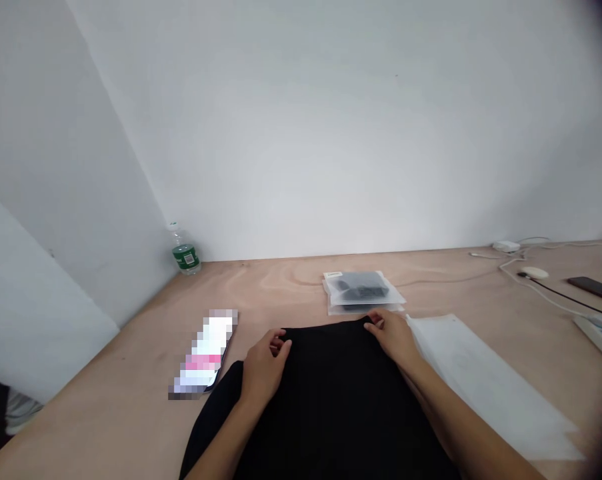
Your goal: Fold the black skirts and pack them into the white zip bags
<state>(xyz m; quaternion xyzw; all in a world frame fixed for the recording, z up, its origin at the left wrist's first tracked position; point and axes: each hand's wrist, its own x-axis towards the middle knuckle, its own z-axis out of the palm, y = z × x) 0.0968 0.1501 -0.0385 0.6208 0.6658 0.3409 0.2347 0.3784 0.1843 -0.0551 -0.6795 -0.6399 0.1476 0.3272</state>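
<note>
A black garment [331,400] lies spread on the wooden table [131,400] right in front of me. My left hand [263,367] pinches the garment's far left corner, fingers closed on the cloth. My right hand [393,337] grips the far right corner the same way. Both forearms rest over the fabric. Just beyond the garment lies a frosted plastic bag [361,290] with dark items inside.
An empty frosted bag [481,380] lies flat to the right of the garment. A blurred-out object [205,357] sits to the left. A green-labelled water bottle [184,252] stands in the far corner. Cables, a charger [505,246] and a phone [595,289] lie far right.
</note>
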